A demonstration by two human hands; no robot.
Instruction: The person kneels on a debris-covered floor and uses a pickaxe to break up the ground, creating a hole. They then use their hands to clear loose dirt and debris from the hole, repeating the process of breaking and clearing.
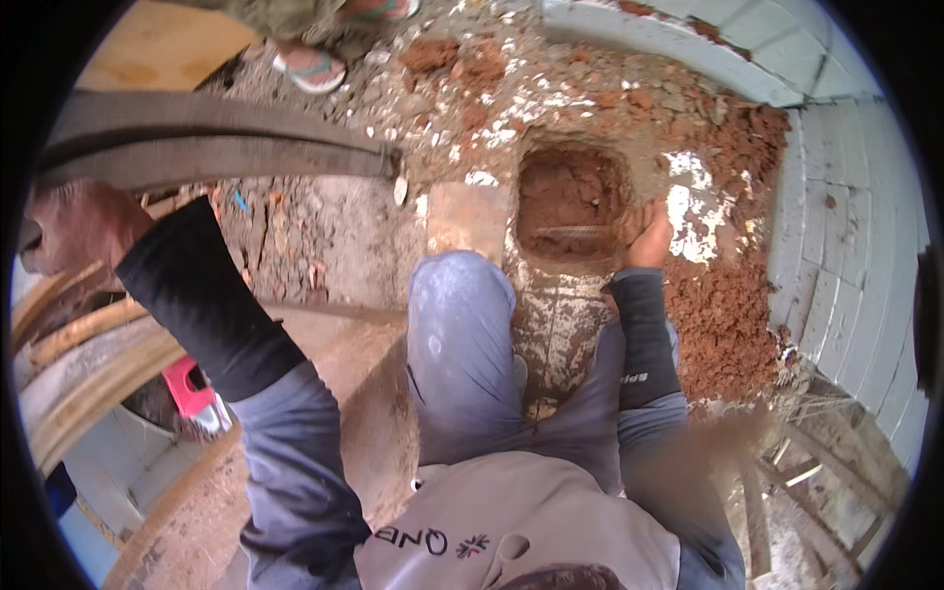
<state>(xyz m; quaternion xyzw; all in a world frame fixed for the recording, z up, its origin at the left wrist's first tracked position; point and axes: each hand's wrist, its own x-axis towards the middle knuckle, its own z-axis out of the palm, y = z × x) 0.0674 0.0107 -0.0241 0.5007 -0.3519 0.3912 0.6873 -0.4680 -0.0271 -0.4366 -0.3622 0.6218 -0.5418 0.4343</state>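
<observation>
1. One squarish hole lies in the ground just beyond the person's knees, right of the middle of the view; reddish soil lines it, and a pale, straight strip crosses its near part.
2. The right hand is at the hole's right rim, fingers pointing forward; whether they pinch anything, I cannot tell.
3. Well apart from it, the left hand is bent at the fingers, just beside the left end of two dark boards; I cannot tell whether it grips something.
4. Bordering the hole on its left is a flat brownish slab; on its right, loose red soil is heaped near a pale wall.
5. Grey rubble spreads on the near side of the boards.
6. Farther out, another person's sandalled foot stands at the upper left, near a tan panel.
7. Wooden poles lie at the lower left, beside a pinkish-red object of unclear kind.
</observation>
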